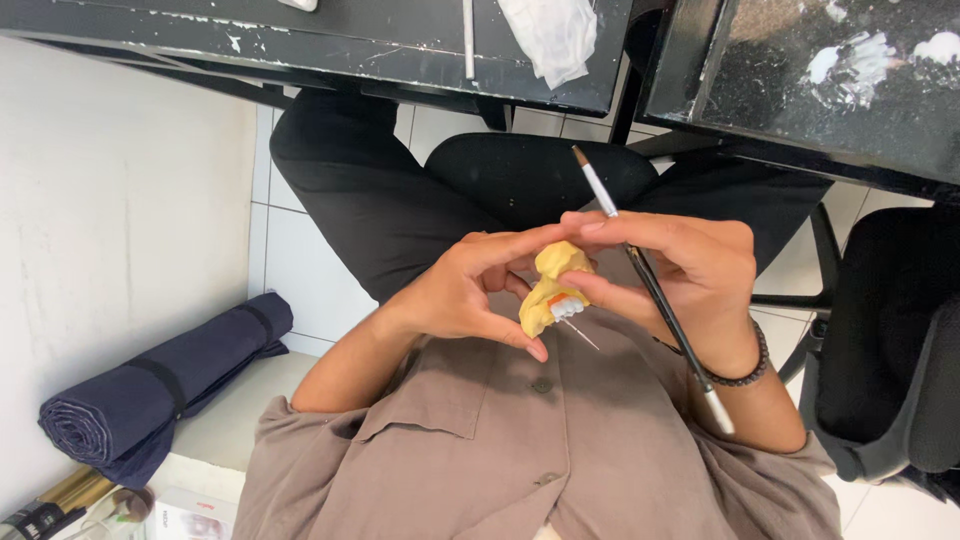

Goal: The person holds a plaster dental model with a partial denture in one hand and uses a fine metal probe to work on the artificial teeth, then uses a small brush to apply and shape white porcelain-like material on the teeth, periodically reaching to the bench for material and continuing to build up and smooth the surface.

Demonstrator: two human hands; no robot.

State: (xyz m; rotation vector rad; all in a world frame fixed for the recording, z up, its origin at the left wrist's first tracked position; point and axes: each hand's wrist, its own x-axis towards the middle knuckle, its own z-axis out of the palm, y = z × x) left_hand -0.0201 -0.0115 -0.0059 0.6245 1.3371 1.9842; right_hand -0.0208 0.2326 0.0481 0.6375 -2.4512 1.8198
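I see the dark bench (330, 45) across the top of the view, paint-flecked, with a crumpled white cloth (552, 35) lying on it. Below it is a black chair seat (520, 175) between the person's black-trousered legs. Against the white wall at left lies a rolled navy fabric bundle (165, 385), strapped shut.

In the middle, over a grey-brown shirt, I have the left hand (460, 290) and the right hand (690, 275) meeting around a yellow dental cast (550, 290), held above the lap. The left fingers are clamped on the cast's left and lower edge. The right fingers pinch its right side, beside a row of white teeth (568, 308) set in pink. The right hand also grips a thin black-handled brush (650, 290), its bristle tip pointing up toward the bench. A dark beaded bracelet (745, 370) circles the right wrist.
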